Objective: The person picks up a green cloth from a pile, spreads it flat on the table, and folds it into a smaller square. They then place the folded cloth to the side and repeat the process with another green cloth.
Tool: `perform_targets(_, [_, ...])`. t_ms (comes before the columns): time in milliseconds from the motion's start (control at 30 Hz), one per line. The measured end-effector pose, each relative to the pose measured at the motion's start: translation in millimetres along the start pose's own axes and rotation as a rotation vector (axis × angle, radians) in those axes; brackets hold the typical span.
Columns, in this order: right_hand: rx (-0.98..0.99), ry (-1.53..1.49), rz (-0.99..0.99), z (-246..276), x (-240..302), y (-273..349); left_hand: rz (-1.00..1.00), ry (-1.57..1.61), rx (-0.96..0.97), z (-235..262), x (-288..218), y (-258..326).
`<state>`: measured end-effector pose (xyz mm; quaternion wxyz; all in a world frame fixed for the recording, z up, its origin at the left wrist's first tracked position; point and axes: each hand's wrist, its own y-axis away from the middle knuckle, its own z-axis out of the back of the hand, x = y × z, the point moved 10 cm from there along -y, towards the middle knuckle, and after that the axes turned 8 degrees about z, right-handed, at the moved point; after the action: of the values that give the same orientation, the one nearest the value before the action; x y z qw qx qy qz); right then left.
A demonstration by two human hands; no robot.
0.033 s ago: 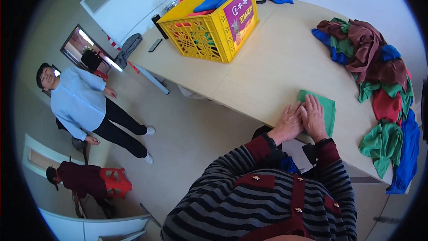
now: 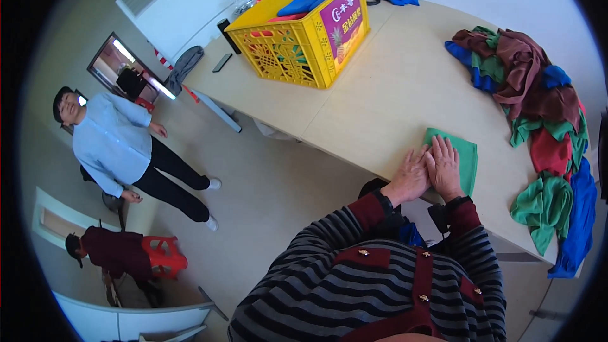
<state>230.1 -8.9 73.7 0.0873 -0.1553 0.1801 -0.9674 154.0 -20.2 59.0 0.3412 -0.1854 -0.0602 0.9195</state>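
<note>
1. Both hands lie flat on a folded green cloth (image 2: 461,155) at the near edge of the tabletop (image 2: 392,95). The left hand (image 2: 410,176) and right hand (image 2: 445,168) sit side by side, touching at the thumbs, palms down.
2. The fingers (image 2: 443,150) of both hands are stretched out straight and held close together, pressing down and pinching nothing.
3. To my eye the step in hand is smoothing or flattening a fold; the cloth is already squared up under the palms.
4. The next move, I'd judge, calls for either another fold or lifting the cloth away whole, and it would need a grip on an edge without undoing the crease.
5. The cloth looks like a soft, plain green rectangle, lying neat and flat, with its far edge showing beyond the fingertips and no wrinkles I can make out.
6. Well apart to the right lies a heap of unfolded cloths (image 2: 538,107) in green, maroon, red and blue, trailing over the table's end.
7. Farther back stands a yellow plastic crate (image 2: 304,44) with blue and red cloth inside.
8. Two other people are off on the floor to the left, away from the tabletop.
</note>
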Motion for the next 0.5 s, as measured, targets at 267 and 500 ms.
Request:
perform_targets(267, [0.029, 0.241, -0.132, 6, -42, 15, 0.007, 0.020, 0.005, 3, 1, 5])
perform_targets(500, [0.072, 0.330, -0.165, 5, -60, 27, 0.034, 0.060, -0.033, 1, 6, 10])
